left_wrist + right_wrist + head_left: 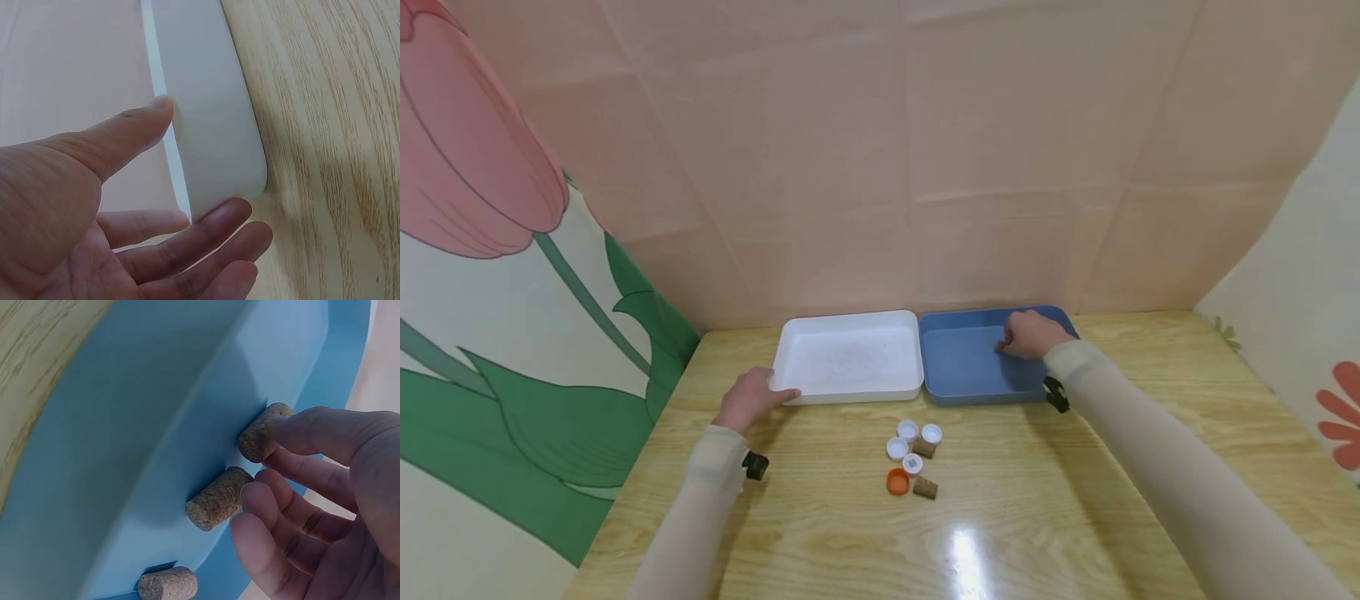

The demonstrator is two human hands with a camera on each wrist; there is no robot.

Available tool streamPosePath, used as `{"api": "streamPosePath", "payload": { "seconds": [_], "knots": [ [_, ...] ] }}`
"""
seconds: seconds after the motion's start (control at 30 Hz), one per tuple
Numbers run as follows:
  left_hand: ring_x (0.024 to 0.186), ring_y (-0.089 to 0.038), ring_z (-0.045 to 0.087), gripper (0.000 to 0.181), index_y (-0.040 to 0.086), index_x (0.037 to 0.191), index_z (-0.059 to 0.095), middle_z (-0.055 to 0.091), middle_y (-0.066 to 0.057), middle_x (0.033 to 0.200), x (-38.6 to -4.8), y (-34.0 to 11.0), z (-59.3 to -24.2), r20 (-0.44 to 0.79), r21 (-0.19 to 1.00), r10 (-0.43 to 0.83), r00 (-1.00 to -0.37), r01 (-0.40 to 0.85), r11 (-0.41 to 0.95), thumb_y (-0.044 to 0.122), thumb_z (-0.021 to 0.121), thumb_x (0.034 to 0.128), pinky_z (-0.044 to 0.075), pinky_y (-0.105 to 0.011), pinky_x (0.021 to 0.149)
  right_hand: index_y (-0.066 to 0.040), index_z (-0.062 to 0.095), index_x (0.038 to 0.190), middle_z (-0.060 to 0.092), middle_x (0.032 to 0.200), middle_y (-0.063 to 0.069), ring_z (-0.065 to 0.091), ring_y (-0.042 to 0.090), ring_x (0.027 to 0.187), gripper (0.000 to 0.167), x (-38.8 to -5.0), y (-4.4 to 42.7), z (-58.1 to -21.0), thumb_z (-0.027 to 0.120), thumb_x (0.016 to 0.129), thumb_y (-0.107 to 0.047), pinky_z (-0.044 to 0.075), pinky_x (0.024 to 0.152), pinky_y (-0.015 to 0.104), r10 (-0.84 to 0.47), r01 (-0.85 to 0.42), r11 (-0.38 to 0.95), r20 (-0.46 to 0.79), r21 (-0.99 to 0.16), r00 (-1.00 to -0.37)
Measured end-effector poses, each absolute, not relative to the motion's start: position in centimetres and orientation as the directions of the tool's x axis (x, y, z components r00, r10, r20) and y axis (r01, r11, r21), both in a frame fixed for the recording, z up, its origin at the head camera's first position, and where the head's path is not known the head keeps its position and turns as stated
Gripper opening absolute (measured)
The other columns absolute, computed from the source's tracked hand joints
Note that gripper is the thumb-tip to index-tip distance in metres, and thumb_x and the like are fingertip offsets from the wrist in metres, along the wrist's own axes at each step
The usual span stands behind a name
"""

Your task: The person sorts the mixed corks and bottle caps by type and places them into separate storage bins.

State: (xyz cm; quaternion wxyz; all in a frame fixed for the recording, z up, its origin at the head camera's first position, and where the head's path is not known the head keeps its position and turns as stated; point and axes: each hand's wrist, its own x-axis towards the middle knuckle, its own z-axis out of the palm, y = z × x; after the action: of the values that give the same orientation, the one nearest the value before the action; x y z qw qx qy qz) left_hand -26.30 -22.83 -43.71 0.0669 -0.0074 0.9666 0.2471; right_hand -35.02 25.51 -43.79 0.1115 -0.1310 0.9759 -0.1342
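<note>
The left hand (pixel 751 400) is at the near left corner of the white tray (pixel 850 397). In the left wrist view its thumb touches the rim of the tray (pixel 212 119), and its extended fingers lie against the outer wall. The right hand (pixel 1033 335) is inside the blue tray (pixel 981 399). Seen from the right wrist, that hand (pixel 375 487) pinches a cork (pixel 252 442) between thumb and index finger, low against the tray floor. A second cork (pixel 215 500) lies beside its other fingers, and a third cork (pixel 169 584) is farther along.
On the wooden table (pixel 820 517), in front of the trays, lie several white caps (pixel 897 448), an orange cap (pixel 898 482) and two corks (pixel 926 488). Pink sheeting (pixel 865 167) stands behind the trays, which sit side by side.
</note>
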Motion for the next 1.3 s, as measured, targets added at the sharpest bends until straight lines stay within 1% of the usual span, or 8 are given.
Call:
{"api": "streamPosePath", "payload": {
  "seconds": [0.1,0.3,0.4,0.53,0.67,0.9,1.1,1.3],
  "knots": [
    [0.092,-0.027,0.059,0.063,-0.004,0.129,0.061,0.067,-0.019,0.122,-26.3,-22.8,-43.8,-0.138,0.475,0.016,-0.99,-0.052,0.878,0.042,0.073,0.0894,0.05,-0.047,0.085,-0.017,0.047,0.059,0.031,0.055,-0.006,0.028,0.011,0.05,0.043,-34.9,25.7,-43.7,0.068,0.095,-0.027,0.029,0.051,0.03,-0.281,-0.218,0.931,-0.192,-0.294,-0.94],
    [0.11,-0.033,0.061,0.069,-0.005,0.136,0.055,0.06,-0.023,0.133,-26.3,-22.7,-43.9,-0.138,0.475,0.012,-0.99,-0.056,0.878,0.043,0.072,0.0897,0.048,-0.052,0.094,-0.014,0.053,0.065,0.039,0.059,-0.003,0.038,0.014,0.054,0.037,-34.8,25.9,-43.7,0.066,0.096,-0.029,0.034,0.055,0.033,-0.274,-0.213,0.931,-0.184,-0.297,-0.944],
    [0.104,-0.031,0.062,0.067,-0.005,0.133,0.058,0.063,-0.022,0.129,-26.3,-22.7,-43.8,-0.134,0.474,0.015,-0.991,-0.051,0.879,0.043,0.072,0.0893,0.049,-0.05,0.091,-0.011,0.058,0.07,0.047,0.063,0.0,0.044,0.016,0.057,0.034,-34.7,26.1,-43.6,0.065,0.097,-0.031,0.037,0.057,0.034,-0.274,-0.217,0.933,-0.175,-0.288,-0.946],
    [0.092,-0.026,0.06,0.061,-0.004,0.128,0.062,0.067,-0.019,0.121,-26.3,-22.6,-43.7,-0.128,0.47,0.017,-0.992,-0.045,0.881,0.043,0.073,0.0888,0.05,-0.047,0.084,-0.004,0.07,0.092,0.066,0.086,0.01,0.06,0.022,0.073,0.028,-34.4,26.1,-43.4,0.065,0.097,-0.031,0.05,0.066,0.042,-0.279,-0.231,0.935,-0.158,-0.268,-0.947],
    [0.093,-0.026,0.06,0.062,-0.004,0.128,0.062,0.067,-0.02,0.122,-26.3,-22.6,-43.7,-0.126,0.464,0.022,-0.992,-0.039,0.885,0.043,0.073,0.0891,0.049,-0.048,0.085,-0.001,0.071,0.108,0.069,0.106,0.017,0.066,0.029,0.088,0.029,-33.9,26.0,-43.1,0.067,0.096,-0.027,0.053,0.076,0.05,-0.291,-0.246,0.934,-0.154,-0.258,-0.944],
    [0.086,-0.024,0.058,0.056,-0.002,0.123,0.065,0.069,-0.015,0.113,-26.3,-22.5,-43.7,-0.125,0.478,0.021,-0.992,-0.042,0.877,0.042,0.073,0.0892,0.049,-0.044,0.079,-0.004,0.072,0.104,0.071,0.104,0.014,0.066,0.026,0.086,0.018,-33.3,25.5,-42.6,0.069,0.091,-0.016,0.053,0.073,0.047,-0.344,-0.3,0.916,-0.139,-0.267,-0.929],
    [0.083,-0.023,0.057,0.054,-0.002,0.12,0.066,0.07,-0.013,0.108,-26.3,-22.4,-43.7,-0.126,0.488,0.021,-0.992,-0.044,0.872,0.041,0.073,0.0888,0.049,-0.041,0.076,-0.004,0.072,0.107,0.071,0.103,0.01,0.067,0.025,0.089,0.018,-33.1,25.2,-42.5,0.065,0.091,-0.011,0.055,0.075,0.045,-0.368,-0.319,0.906,-0.148,-0.279,-0.918],
    [0.086,-0.024,0.058,0.055,-0.002,0.121,0.065,0.07,-0.014,0.11,-26.4,-22.5,-43.8,-0.127,0.486,0.017,-0.992,-0.047,0.873,0.041,0.074,0.0881,0.049,-0.042,0.079,-0.003,0.07,0.111,0.07,0.107,0.012,0.066,0.029,0.096,0.022,-32.5,24.4,-42.0,0.067,0.093,-0.015,0.054,0.079,0.049,-0.37,-0.321,0.908,-0.159,-0.268,-0.915]
  ]
}}
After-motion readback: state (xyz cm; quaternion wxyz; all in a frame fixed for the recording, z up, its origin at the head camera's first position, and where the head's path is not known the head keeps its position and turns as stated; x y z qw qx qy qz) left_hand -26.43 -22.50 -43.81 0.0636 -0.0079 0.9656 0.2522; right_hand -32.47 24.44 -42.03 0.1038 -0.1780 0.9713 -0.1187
